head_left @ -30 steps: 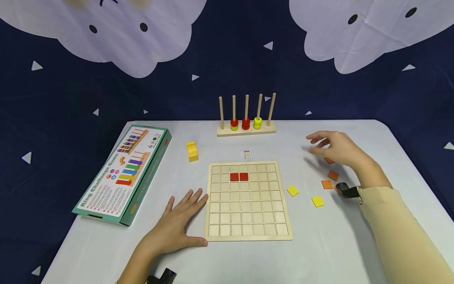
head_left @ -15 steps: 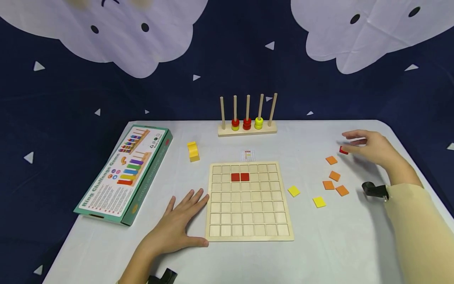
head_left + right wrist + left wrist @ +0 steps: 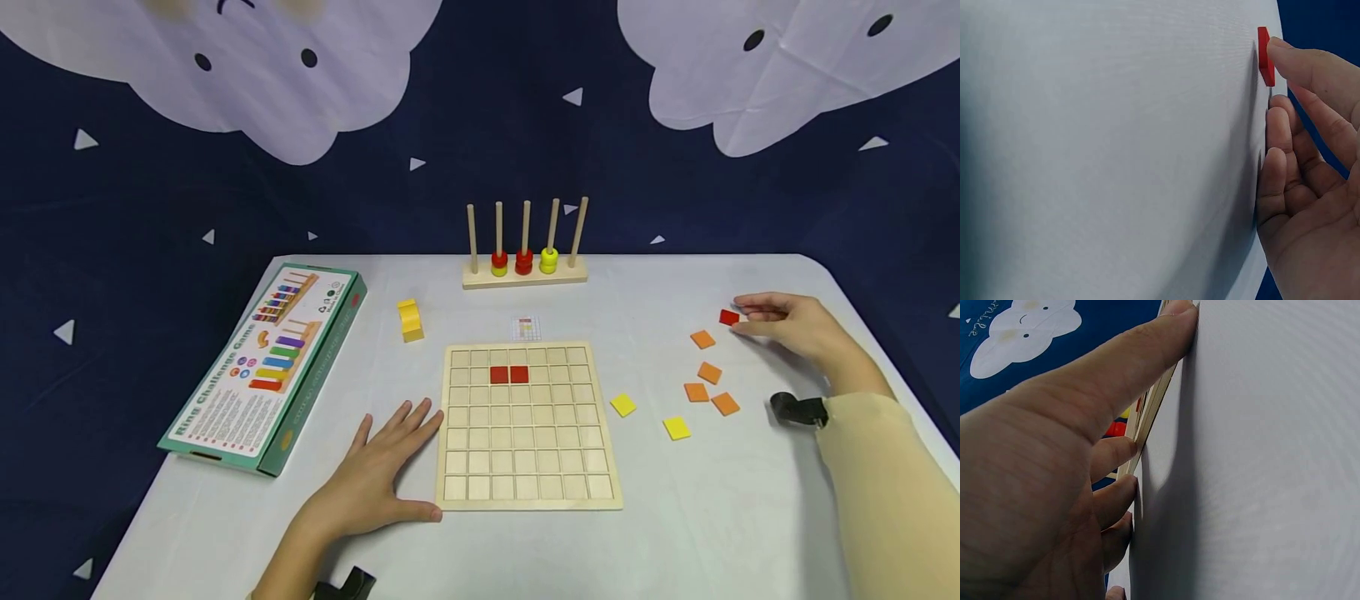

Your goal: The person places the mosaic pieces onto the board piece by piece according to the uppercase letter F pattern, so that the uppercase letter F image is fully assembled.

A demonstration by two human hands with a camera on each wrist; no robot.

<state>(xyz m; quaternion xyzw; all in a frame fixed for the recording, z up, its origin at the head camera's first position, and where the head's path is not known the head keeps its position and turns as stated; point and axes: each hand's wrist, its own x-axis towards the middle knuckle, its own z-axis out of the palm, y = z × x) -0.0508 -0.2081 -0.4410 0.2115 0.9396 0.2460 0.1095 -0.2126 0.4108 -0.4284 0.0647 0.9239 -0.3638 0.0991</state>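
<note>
Red square tile (image 3: 728, 317) near the worktop's (image 3: 697, 525) right edge touches our half-curled right hand (image 3: 802, 329), grip unclear; splayed left hand (image 3: 371, 475) touches pale wooden gridboard (image 3: 528, 505).

left hand (image 3: 369, 482): fingers spread | right hand (image 3: 801, 330): fingers pinching

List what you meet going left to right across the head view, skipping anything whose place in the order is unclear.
Green box, left hand, wooden grid board, first yellow tile, second yellow tile, loose red tile, right hand.
</note>
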